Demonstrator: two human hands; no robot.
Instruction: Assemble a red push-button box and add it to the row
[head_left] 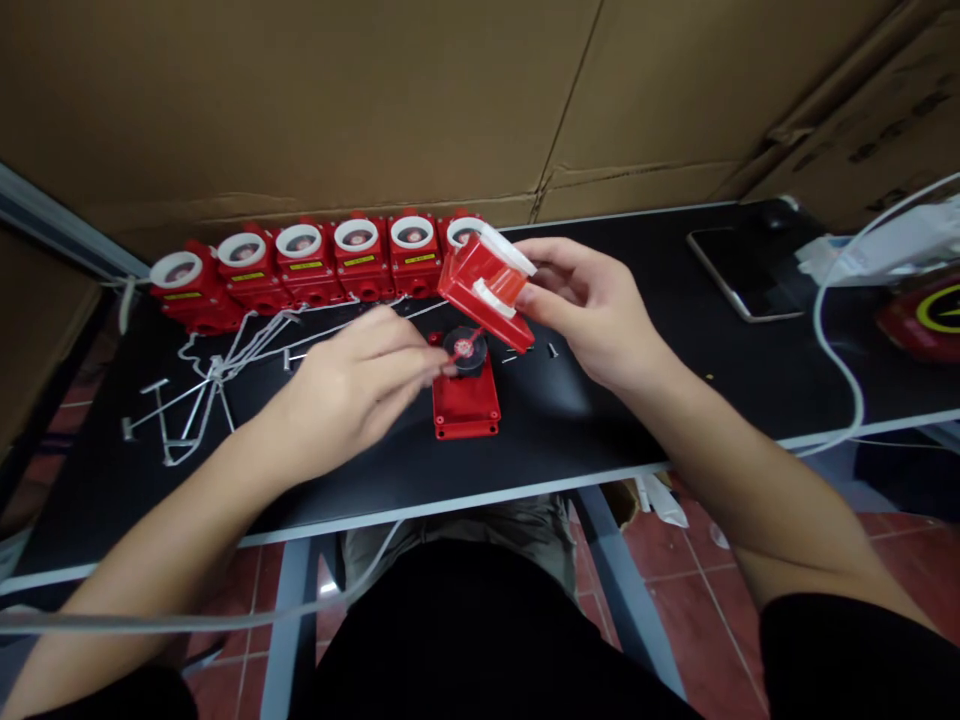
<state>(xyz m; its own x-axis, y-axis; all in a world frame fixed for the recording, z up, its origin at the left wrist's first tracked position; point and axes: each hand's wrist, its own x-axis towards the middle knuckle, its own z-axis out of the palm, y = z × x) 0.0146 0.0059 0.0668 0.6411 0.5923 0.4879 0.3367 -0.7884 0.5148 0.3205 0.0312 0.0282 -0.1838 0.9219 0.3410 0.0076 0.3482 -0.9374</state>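
Note:
My right hand (589, 300) is closed round a red housing (480, 280) with a white ring, held tilted above the table. Below it stands a red box base (466, 400) on the black tabletop. Over the back of that base is a clear round disc (466, 348) with a red and white centre. The fingers of my left hand (367, 375) pinch at the left edge of this disc; their tips are slightly blurred. A few small screws (553, 350) lie right of the base.
Several finished-looking red boxes with white rings (300, 262) stand in a row at the back. White cords with small metal hammers (199, 410) lie left. To the right are a phone (739, 275), a white cable (836, 350) and a red object (919, 315). Cardboard (337, 100) stands behind.

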